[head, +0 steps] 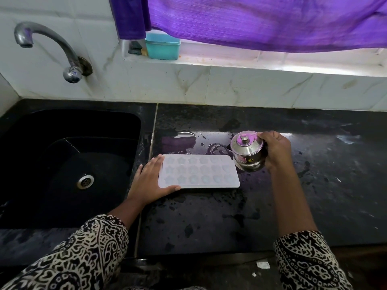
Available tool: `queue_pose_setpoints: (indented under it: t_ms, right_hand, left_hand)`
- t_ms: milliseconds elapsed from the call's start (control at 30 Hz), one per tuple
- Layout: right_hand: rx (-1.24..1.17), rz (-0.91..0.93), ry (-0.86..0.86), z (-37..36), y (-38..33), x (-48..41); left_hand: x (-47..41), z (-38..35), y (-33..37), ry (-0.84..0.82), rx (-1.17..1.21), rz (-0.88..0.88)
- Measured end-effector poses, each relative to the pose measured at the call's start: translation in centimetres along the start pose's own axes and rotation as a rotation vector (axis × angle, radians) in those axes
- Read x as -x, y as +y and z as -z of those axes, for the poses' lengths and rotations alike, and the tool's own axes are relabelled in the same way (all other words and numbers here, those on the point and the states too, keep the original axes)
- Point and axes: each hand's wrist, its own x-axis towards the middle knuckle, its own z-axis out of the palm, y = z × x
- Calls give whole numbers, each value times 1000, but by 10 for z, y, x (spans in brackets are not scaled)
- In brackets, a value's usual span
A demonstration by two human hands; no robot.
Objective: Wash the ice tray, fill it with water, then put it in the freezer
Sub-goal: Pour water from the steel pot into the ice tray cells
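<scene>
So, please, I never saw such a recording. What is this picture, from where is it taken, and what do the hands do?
There is no machine: a person works with two bare hands. The one picture comes from a camera on the person's head, looking forward and down. The left hand lies with straight fingers against the left end of the white ice tray, which sits on the wet black counter. The right hand grips a small lidded steel pot, tilted at the tray's right end; whether water pours I cannot tell. At left is a black sink under a tap. Behind, a teal box stands on the sill below a purple curtain.
</scene>
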Motion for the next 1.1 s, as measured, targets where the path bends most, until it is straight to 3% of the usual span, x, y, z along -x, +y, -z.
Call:
queue_pose_setpoints:
  t_ms: [1100]
  right_hand:
    - [380,135,36,16,8,-9]
  left_hand:
    - [1,2,1,-3,-16,0]
